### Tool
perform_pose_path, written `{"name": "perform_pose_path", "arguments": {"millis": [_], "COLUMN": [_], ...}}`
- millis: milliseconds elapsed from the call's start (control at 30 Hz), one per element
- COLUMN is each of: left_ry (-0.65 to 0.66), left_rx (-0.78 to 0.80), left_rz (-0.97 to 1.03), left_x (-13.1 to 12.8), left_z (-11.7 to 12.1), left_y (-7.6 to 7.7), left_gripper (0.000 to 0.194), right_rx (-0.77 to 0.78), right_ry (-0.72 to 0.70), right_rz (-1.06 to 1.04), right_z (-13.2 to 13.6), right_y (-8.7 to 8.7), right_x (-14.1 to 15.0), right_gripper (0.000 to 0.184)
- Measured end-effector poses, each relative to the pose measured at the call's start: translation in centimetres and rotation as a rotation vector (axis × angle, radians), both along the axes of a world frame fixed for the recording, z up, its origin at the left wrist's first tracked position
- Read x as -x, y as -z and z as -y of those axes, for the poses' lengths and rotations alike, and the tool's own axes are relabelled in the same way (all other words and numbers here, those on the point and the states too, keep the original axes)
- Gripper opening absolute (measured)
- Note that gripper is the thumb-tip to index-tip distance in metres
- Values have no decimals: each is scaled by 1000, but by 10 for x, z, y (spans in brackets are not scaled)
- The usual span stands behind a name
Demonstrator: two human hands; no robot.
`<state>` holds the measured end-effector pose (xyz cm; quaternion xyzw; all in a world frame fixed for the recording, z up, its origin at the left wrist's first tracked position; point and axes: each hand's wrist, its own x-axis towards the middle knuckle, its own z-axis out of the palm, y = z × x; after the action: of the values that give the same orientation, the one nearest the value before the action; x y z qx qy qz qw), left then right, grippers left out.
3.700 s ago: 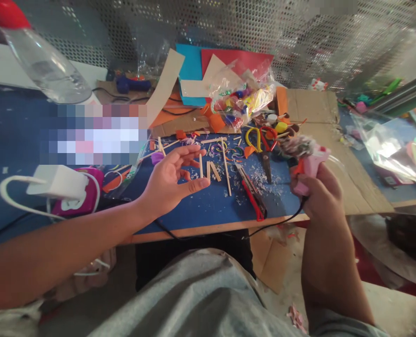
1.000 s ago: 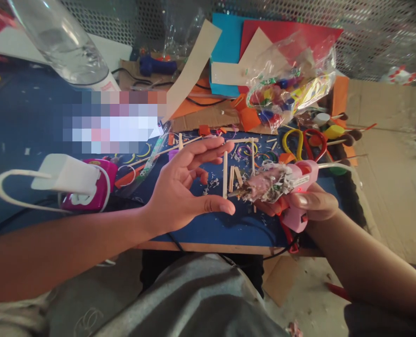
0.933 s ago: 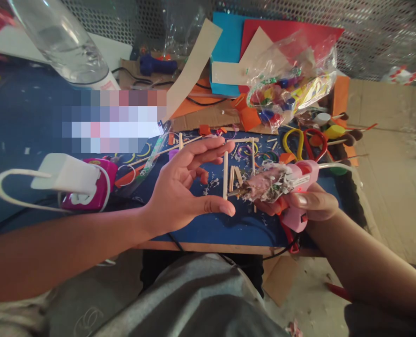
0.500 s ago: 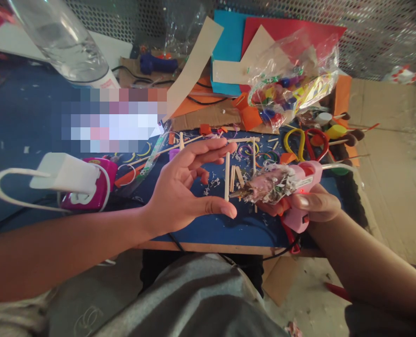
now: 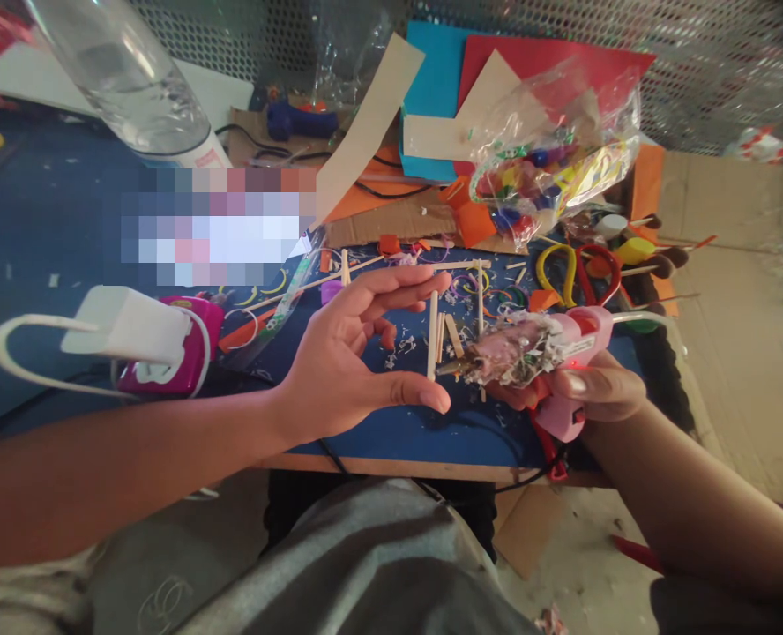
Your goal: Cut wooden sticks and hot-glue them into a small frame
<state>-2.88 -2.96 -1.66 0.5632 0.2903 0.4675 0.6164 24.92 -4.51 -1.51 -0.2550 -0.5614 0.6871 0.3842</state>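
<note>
The left hand (image 5: 345, 344) grasps 1 thin, straight, pale wooden stick (image 5: 433, 335) end to end, with the thumb at its near end and the fingertips at its far end. This stick is above the blue tabletop (image 5: 378, 432), in front of the body.

The right hand (image 5: 596, 384) is wrapped around the handle of 1 pink plastic glue gun (image 5: 590, 331), its front caked with grey and white scraps. 1 red light glows on its side. Its metal nozzle (image 5: 452, 366) is just beside the stick's near end; whether they touch, I cannot tell.

Behind the held stick lie at least 2 short pale wooden pieces (image 5: 454, 337), and 2 longer pale sticks (image 5: 480, 295) meet near a corner. Beyond the gun are 2 scissor-handle loops, 1 yellow (image 5: 570, 273) and 1 red (image 5: 613, 273).

Farther back are 1 blue sheet (image 5: 428, 75), 1 red sheet (image 5: 563, 57) and 1 clear plastic bag (image 5: 590, 150) of colourful items. On the left stand 1 clear plastic bottle (image 5: 146, 97) and 1 white plug adapter (image 5: 123, 326) in 1 magenta socket block (image 5: 210, 322).
</note>
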Motion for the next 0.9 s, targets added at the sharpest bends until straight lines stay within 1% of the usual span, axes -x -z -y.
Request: {"name": "perform_pose_path", "arguments": {"millis": [67, 200, 300, 433, 567, 633, 700, 767, 900], "left_ry": [-1, -3, -24, 5, 29, 34, 38, 46, 54], "left_rx": [15, 75, 145, 187, 198, 196, 196, 197, 188], "left_rz": [-7, -14, -40, -25, -44, -51, -56, -58, -76], "left_x": [0, -1, -3, -5, -5, -6, -6, -5, -4], "left_z": [0, -2, -4, -4, -3, -3, -3, -3, -3], "left_y": [0, 0, 0, 1, 1, 2, 3, 3, 4], "left_gripper": [90, 87, 82, 80, 76, 77, 76, 76, 75], "right_rx": [-13, -62, -37, -4, 48, 76, 65, 31, 7], "right_ry": [0, 30, 98, 203, 297, 365, 447, 506, 548], "right_rz": [15, -76, -88, -6, 98, 194, 300, 362, 390], "right_z": [0, -4, -8, -12, -14, -15, -16, -17, -15], "right_y": [0, 0, -2, -2, 0, 2, 4, 5, 1], "right_x": [1, 8, 12, 12, 11, 11, 11, 10, 12], "right_gripper": [31, 25, 31, 41, 44, 44, 45, 45, 45]}}
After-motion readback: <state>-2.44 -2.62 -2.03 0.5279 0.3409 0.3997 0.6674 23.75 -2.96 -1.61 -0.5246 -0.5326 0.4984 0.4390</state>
